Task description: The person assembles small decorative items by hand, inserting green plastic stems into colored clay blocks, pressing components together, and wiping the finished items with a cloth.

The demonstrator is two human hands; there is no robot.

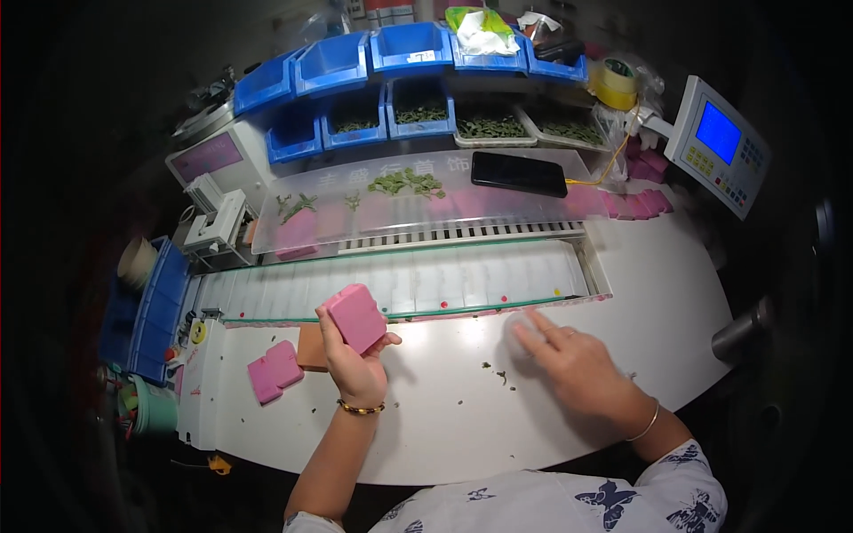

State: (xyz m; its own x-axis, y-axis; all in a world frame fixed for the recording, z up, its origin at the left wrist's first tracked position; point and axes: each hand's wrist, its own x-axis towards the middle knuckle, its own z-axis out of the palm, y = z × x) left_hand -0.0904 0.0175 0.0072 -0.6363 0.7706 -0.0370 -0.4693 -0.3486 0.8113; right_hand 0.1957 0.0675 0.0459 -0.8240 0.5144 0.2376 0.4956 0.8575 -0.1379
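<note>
A pink notched block [356, 317], which looks like a rubber mould, is gripped in my left hand [357, 371], lifted above the white table. To its left another pink block [275, 371] lies flat, beside an orange-brown block [312, 347] partly hidden behind my left wrist and hand. Over the table on the right is my right hand [573, 364], its fingers pointing forward and left. Motion smears those fingertips, and a whitish shape there is too blurred to name. Small dark green pieces [501, 375] lie on the tabletop between the hands.
Beyond my hands runs a long recessed panel [409, 282] with a green edge. A clear shelf [355, 216] behind it carries green pieces and a black phone [519, 173]. Blue bins [411, 46] rise at the back; a display unit [720, 142] stands right, a teal bucket [155, 406] left.
</note>
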